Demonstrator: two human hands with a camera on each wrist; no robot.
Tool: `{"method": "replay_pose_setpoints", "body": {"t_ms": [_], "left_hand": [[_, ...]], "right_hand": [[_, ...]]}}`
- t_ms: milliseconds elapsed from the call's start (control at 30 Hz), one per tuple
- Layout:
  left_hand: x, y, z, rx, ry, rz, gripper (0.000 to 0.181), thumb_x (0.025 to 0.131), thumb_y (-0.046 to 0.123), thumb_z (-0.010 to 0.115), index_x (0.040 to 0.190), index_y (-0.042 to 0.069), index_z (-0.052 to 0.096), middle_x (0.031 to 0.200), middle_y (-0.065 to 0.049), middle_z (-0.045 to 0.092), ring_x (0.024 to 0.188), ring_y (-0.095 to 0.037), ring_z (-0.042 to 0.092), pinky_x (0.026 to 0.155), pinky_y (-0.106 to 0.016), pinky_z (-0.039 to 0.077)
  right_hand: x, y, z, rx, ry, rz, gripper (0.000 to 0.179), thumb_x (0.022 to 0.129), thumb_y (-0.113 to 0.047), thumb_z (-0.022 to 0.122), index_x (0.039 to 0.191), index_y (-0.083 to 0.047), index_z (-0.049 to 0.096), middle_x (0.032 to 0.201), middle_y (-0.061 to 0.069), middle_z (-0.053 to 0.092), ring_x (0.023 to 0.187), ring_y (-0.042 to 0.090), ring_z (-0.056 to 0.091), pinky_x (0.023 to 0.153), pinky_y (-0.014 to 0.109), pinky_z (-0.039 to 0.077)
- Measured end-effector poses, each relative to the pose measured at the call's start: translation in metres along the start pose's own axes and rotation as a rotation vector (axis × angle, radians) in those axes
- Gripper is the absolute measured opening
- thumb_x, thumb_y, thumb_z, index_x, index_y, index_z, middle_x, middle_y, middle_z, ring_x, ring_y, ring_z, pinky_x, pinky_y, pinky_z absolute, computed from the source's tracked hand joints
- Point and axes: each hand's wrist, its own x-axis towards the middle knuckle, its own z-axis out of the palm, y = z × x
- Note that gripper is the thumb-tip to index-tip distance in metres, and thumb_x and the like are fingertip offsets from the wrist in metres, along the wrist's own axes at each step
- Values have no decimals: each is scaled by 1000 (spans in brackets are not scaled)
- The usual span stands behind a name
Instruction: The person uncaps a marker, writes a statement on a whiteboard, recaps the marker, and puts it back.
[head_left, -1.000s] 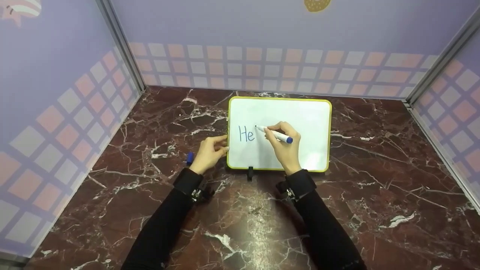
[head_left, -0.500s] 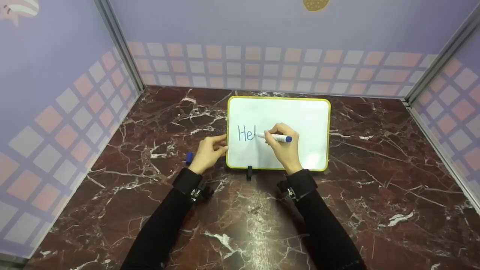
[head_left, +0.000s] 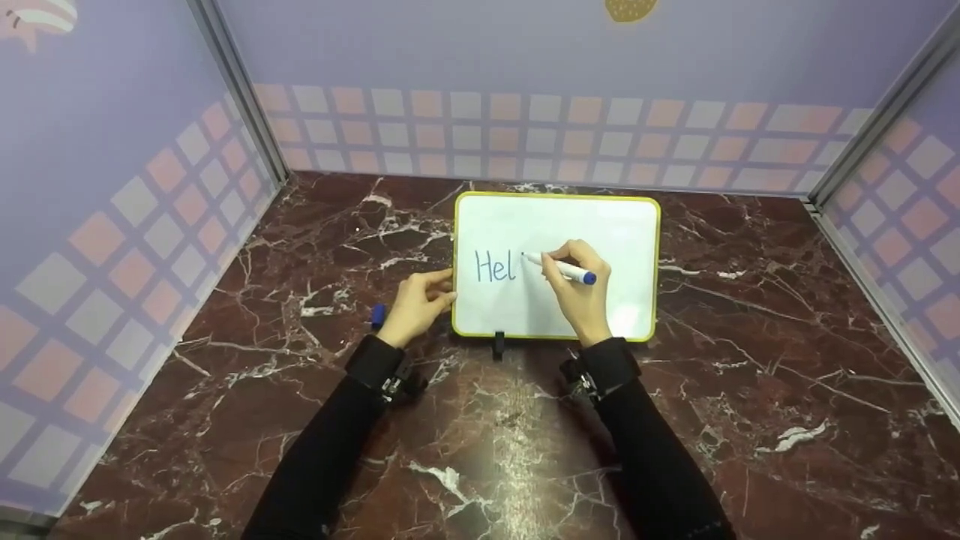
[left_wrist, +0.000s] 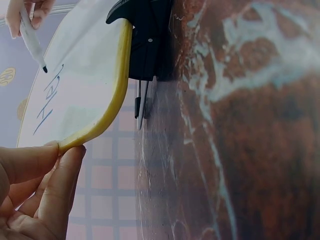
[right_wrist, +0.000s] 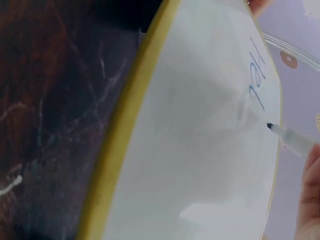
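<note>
A whiteboard [head_left: 517,311] with a yellow frame leans on a black stand [head_left: 499,345] on the table. Blue letters [head_left: 495,266] reading "Hel" are on its left half. My left hand [head_left: 416,306] pinches the board's left edge; in the left wrist view the thumb and fingers [left_wrist: 67,170] grip the yellow frame [left_wrist: 117,87] near its lower corner. In my right hand [head_left: 583,289] is a white whiteboard marker [head_left: 562,268] with a blue end, held like a pen. Its dark tip [right_wrist: 270,126] is close to the board, just right of the "l".
A blue marker cap [head_left: 379,315] stands on the marbled table [head_left: 750,420], left of my left hand. Purple panels with pink and white squares [head_left: 585,139] enclose the table at the back and sides.
The marker has drawn the "l" downward after "He", then lifted and moved right and up with my right hand. My left hand stays on the board's edge.
</note>
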Motion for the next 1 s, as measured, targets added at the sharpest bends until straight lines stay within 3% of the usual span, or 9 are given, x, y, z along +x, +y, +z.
{"method": "replay_pose_setpoints", "body": {"t_ms": [167, 333, 533, 800, 1000], "left_hand": [[0, 2, 1, -10, -6, -1, 45, 93, -4, 63, 136, -10, 52, 117, -30, 67, 101, -38, 71, 83, -31, 64], [1, 1, 2, -19, -6, 17, 45, 92, -4, 63, 136, -11, 52, 116, -30, 67, 99, -38, 71, 82, -32, 64], [2, -1, 0, -16, -15, 15, 46, 94, -4, 62, 137, -11, 51, 117, -30, 67, 103, -38, 70, 83, -30, 63], [1, 0, 0, -31, -5, 1, 45, 93, -5, 62, 137, -10, 52, 116, -30, 67, 103, -38, 70, 82, -30, 63], [1, 0, 0, -16, -1, 11, 46, 92, -5, 63, 136, -12, 51, 117, -32, 66, 101, -39, 71, 82, -30, 64]], "right_hand": [[0, 4, 0, 19, 17, -11, 9, 84, 9, 71, 78, 12, 64, 78, 23, 66, 64, 5, 62, 57, 9, 52], [0, 5, 0, 6, 9, -5, 9, 84, 9, 71, 77, 11, 64, 77, 22, 66, 63, 5, 61, 56, 9, 49], [1, 4, -3, 0, -59, 23, 16, 84, 13, 66, 70, 10, 59, 72, 22, 64, 58, -1, 57, 51, 9, 43], [3, 3, -9, 10, -151, 74, 21, 83, 15, 62, 64, 10, 52, 66, 22, 61, 52, -2, 54, 50, 10, 44], [5, 2, -14, -4, -105, 32, 21, 81, 18, 61, 64, 11, 51, 64, 23, 60, 51, -2, 52, 49, 10, 42]]}}
